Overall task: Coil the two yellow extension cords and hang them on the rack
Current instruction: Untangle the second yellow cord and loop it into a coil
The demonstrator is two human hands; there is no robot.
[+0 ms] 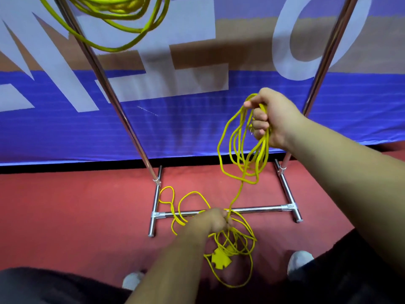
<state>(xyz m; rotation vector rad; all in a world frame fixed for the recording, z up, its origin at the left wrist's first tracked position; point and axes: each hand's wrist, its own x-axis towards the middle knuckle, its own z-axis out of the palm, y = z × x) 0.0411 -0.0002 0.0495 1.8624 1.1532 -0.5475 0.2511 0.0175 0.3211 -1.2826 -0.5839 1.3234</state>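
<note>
Yellow cord (241, 163) hangs in several loose loops from the right hand (274, 119), whose fingers are curled round the gathered strands in front of a blue banner (175, 132). One strand runs down to the left hand (215, 220), which grips it low, over the base bar of the chrome rack (252, 209). Below that hand the cord's loose length lies tangled on the red floor (76, 216), its flat socket block (221, 257) among the loops. A second cord (122, 23), coiled, hangs high at the upper left, across the rack's left post.
</note>
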